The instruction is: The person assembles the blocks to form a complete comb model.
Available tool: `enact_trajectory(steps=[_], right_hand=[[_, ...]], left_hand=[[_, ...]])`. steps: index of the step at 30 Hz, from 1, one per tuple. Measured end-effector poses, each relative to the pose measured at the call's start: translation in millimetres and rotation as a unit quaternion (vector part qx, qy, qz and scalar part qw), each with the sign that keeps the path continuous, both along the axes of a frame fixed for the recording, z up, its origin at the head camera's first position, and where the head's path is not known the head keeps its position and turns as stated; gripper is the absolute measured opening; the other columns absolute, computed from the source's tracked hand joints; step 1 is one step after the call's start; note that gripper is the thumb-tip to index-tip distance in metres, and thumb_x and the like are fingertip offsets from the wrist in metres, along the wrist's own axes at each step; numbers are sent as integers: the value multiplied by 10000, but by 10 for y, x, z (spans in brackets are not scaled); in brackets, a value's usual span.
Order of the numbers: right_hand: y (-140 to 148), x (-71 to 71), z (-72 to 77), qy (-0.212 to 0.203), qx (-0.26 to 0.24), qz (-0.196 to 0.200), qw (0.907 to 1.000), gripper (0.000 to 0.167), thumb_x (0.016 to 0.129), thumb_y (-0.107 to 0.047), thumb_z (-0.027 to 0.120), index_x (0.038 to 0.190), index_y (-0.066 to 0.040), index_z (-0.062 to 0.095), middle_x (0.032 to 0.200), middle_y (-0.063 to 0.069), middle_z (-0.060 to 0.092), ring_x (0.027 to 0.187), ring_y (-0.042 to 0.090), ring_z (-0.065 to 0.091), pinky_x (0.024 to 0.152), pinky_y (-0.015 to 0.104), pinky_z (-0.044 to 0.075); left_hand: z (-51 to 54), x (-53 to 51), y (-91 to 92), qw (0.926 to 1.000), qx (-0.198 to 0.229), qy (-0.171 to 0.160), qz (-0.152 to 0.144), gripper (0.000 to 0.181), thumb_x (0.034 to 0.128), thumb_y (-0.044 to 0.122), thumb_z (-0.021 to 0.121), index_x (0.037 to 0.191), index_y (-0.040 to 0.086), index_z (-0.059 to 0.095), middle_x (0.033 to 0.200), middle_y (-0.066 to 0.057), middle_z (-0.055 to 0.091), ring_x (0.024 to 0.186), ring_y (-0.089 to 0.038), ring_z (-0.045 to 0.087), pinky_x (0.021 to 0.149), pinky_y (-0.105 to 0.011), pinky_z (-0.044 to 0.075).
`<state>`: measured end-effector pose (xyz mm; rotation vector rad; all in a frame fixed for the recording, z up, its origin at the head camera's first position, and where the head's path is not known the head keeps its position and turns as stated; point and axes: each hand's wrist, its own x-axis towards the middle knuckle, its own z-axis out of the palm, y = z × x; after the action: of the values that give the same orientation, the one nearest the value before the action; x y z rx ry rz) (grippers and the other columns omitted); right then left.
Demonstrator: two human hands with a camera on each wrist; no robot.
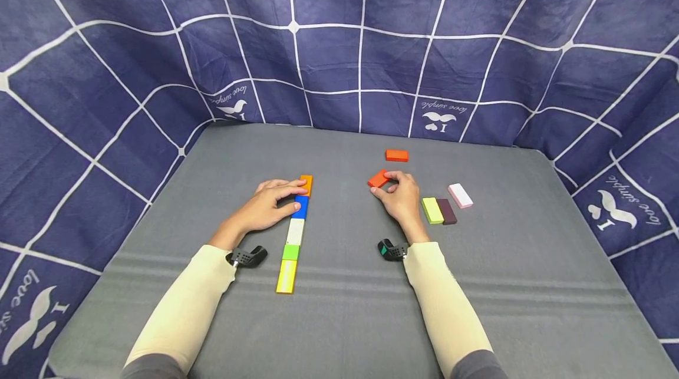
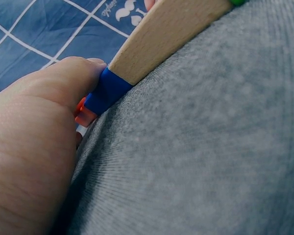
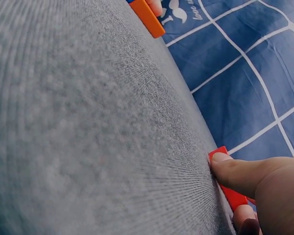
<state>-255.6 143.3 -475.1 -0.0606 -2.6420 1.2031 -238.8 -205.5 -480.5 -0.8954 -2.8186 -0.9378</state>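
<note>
A straight row of coloured blocks lies on the grey cloth: an orange block [image 1: 307,181] at the far end, then a blue block [image 1: 300,209], a white-topped block [image 1: 295,230] with bare wood on its side, a green block [image 1: 290,251] and a yellow block [image 1: 286,276]. My left hand [image 1: 265,207] rests at the far end, its fingertips on the orange block and the thumb against the blue one. To the right, my right hand [image 1: 401,197] pinches a red block [image 1: 378,179] between thumb and fingers, low over the cloth. In the right wrist view the red block [image 3: 233,197] is partly hidden.
Another red-orange block [image 1: 396,155] lies behind my right hand. Right of that hand, a yellow-green block [image 1: 432,211] and a dark purple block [image 1: 447,211] sit side by side, with a pale pink block [image 1: 460,195] apart from them. Blue gridded cloth [image 1: 329,61] hangs around the table.
</note>
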Motion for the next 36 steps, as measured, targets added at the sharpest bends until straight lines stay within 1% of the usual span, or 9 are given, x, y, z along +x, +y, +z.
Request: enact_trajectory(steps=[4, 10, 14, 19, 22, 25, 29, 33, 36], right_hand=[[-2, -12, -4, 50, -32, -28, 10000, 486, 792, -265, 864, 1197, -65, 683, 1127, 148, 620, 831, 254, 639, 826, 384, 480], [14, 12, 3, 17, -5, -102, 9999, 455, 806, -254, 853, 1195, -84, 692, 1188, 136, 621, 834, 244, 643, 810, 370, 482], [27, 12, 16, 129, 80, -111, 9998, 434, 820, -250, 843, 1192, -85, 694, 1215, 137, 618, 835, 251, 648, 800, 366, 484], [18, -2, 17, 378, 104, 113, 9992, 438, 830, -258, 835, 1208, -89, 690, 1230, 142, 612, 833, 252, 648, 784, 349, 488], [10, 5, 31, 512, -41, 251, 9984, 435, 830, -257, 836, 1208, -99, 690, 1238, 131, 609, 829, 248, 647, 770, 335, 490], [5, 19, 61, 695, -152, 288, 9971, 437, 822, -249, 845, 1206, -113, 687, 1235, 117, 606, 822, 246, 635, 763, 321, 480], [-2, 57, 132, 1007, -98, 315, 9944, 444, 800, -237, 864, 1191, -118, 692, 1219, 108, 613, 810, 245, 611, 754, 327, 460], [-31, 83, 252, 1394, 29, 470, 9891, 451, 789, -229, 873, 1188, -113, 695, 1215, 104, 620, 802, 249, 610, 752, 334, 467], [-42, 162, 286, 1684, 32, 573, 9840, 455, 780, -214, 879, 1183, -105, 700, 1231, 108, 625, 795, 267, 610, 754, 335, 467]], left_hand=[[-4, 0, -2, 10000, 5, 12, 36, 418, 969, 412, 649, 1377, 330, 612, 1527, 141, 492, 1383, -188, 430, 1141, -507, 200], [-17, 13, 23, 10000, 33, -13, -18, 423, 970, 409, 648, 1378, 300, 617, 1528, 117, 498, 1385, -214, 435, 1146, -515, 201], [-25, 8, 38, 10000, 32, 26, -25, 439, 973, 434, 635, 1390, 300, 606, 1533, 115, 493, 1388, -224, 434, 1139, -527, 208], [-8, 5, 22, 10000, 57, 16, -14, 433, 970, 400, 650, 1387, 287, 611, 1534, 95, 496, 1388, -227, 434, 1143, -519, 201], [3, 11, 8, 10000, 21, 34, -28, 427, 967, 377, 659, 1379, 276, 619, 1535, 77, 498, 1386, -238, 435, 1141, -519, 200], [8, 27, 4, 10000, -3, 41, -30, 424, 971, 388, 650, 1378, 275, 619, 1537, 75, 497, 1386, -241, 434, 1140, -519, 200], [-1, 50, 9, 10000, -42, -7, -55, 428, 976, 412, 635, 1382, 278, 615, 1543, 79, 488, 1388, -241, 432, 1134, -518, 204], [17, 42, 5, 10000, -44, 11, 28, 427, 976, 408, 636, 1385, 288, 612, 1547, 86, 481, 1388, -236, 428, 1135, -517, 202], [17, 41, 10, 10000, -65, -22, 58, 419, 977, 396, 638, 1383, 297, 612, 1548, 99, 477, 1388, -223, 424, 1147, -509, 193]])
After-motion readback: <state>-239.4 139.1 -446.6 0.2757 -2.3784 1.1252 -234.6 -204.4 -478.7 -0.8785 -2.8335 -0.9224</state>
